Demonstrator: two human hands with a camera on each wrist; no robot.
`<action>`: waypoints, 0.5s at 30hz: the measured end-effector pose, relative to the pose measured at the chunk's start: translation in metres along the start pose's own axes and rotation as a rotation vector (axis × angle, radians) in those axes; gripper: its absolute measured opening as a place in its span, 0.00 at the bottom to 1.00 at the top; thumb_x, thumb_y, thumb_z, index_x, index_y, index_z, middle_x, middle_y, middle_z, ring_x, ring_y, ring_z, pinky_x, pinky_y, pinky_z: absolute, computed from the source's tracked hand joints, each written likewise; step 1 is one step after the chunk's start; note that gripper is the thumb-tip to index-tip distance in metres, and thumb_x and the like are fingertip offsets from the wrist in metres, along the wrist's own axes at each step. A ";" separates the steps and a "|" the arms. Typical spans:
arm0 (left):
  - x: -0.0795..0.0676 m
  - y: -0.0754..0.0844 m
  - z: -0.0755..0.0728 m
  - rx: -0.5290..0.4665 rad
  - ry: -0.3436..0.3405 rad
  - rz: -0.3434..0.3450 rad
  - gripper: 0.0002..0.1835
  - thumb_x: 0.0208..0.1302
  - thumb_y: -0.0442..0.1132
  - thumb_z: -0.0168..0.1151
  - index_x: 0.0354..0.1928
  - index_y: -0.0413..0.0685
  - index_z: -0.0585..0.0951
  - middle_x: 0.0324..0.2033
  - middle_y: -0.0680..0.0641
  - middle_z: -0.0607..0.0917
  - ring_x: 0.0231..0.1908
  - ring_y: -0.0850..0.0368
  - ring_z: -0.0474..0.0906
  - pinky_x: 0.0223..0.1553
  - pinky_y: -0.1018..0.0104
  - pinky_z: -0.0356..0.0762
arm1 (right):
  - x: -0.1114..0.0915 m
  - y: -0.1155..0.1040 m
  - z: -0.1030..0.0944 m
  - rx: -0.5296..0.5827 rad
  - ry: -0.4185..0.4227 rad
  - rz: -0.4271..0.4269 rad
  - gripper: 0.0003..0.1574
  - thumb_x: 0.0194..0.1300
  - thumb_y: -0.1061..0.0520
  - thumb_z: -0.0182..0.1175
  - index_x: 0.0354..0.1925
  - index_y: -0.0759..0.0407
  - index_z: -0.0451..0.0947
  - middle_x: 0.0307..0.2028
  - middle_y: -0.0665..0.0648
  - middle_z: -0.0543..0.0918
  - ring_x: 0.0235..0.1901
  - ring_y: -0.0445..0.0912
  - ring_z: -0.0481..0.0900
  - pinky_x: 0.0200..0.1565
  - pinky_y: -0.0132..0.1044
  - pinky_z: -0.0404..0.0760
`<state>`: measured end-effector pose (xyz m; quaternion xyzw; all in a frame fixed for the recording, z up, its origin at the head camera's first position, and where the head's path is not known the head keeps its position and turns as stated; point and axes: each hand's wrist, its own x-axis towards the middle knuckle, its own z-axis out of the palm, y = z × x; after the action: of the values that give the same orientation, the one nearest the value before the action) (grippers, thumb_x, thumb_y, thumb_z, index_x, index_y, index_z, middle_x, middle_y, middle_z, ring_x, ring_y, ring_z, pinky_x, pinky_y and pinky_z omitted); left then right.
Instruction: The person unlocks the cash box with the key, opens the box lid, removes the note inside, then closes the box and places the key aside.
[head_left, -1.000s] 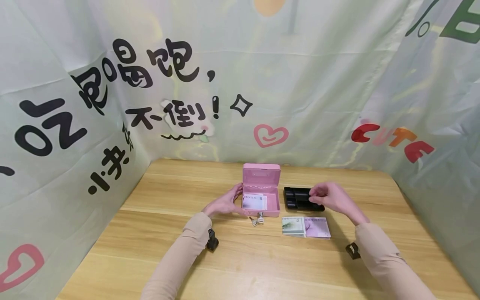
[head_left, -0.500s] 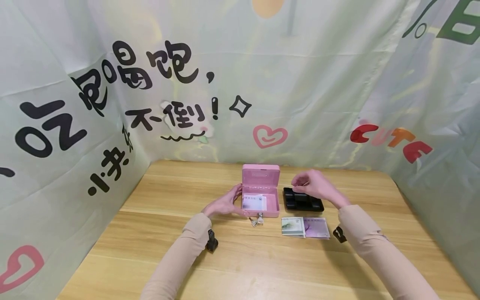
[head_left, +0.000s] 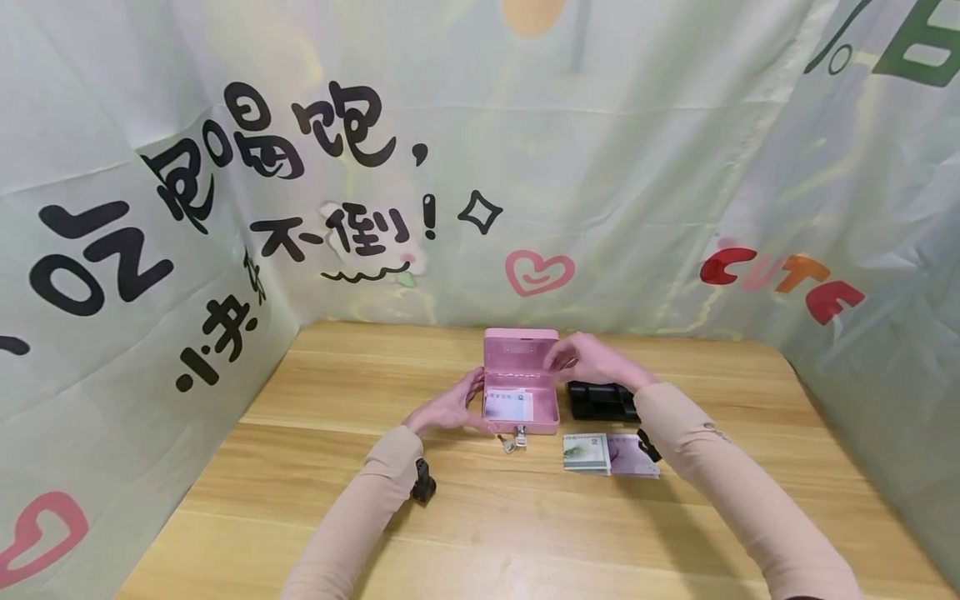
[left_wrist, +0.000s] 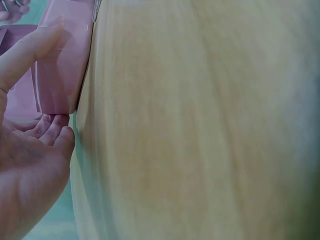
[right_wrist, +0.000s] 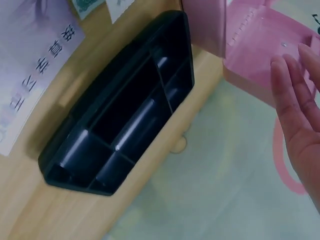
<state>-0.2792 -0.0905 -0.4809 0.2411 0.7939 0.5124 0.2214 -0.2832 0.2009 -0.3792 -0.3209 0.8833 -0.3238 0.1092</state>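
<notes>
A small pink cash box (head_left: 545,408) stands on the table with its lid (head_left: 513,353) raised. Inside, on the left, lie pale banknotes (head_left: 507,406). My left hand (head_left: 447,407) holds the box at its left end; the left wrist view has the thumb (left_wrist: 35,50) along one face and fingertips (left_wrist: 57,122) at the end. My right hand (head_left: 592,362), holding nothing visible, is at the right edge of the lid. Its fingers (right_wrist: 287,95) are slightly bent and appear beside the lid in the right wrist view; contact is hard to tell. Keys (head_left: 508,444) hang at the front lock (head_left: 521,434).
Right of the box lies a black compartment tray (head_left: 600,403), partly under my right forearm. In front of it are green banknotes (head_left: 585,452) and purple banknotes (head_left: 627,454). A printed cloth (head_left: 637,208) hangs behind the wooden table (head_left: 487,533).
My right hand has moved left, from above the black tray to the raised lid's right edge. My left hand stays on the box.
</notes>
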 end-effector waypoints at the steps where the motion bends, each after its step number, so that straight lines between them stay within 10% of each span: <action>1: 0.000 0.000 0.000 0.000 0.001 -0.004 0.64 0.48 0.33 0.78 0.80 0.43 0.43 0.79 0.36 0.51 0.79 0.39 0.49 0.81 0.43 0.46 | 0.003 0.000 0.002 0.000 -0.014 0.000 0.11 0.60 0.72 0.65 0.43 0.71 0.83 0.42 0.68 0.88 0.43 0.55 0.88 0.48 0.44 0.90; 15: 0.000 0.001 0.000 -0.003 0.006 -0.016 0.64 0.48 0.34 0.78 0.80 0.44 0.44 0.79 0.36 0.54 0.79 0.40 0.50 0.81 0.42 0.46 | 0.034 0.004 0.032 0.131 -0.131 0.064 0.13 0.59 0.77 0.60 0.44 0.74 0.82 0.44 0.71 0.87 0.48 0.59 0.87 0.53 0.45 0.89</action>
<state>-0.2788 -0.0901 -0.4798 0.2329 0.7956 0.5127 0.2234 -0.2986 0.1657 -0.4061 -0.3050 0.8610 -0.3556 0.1979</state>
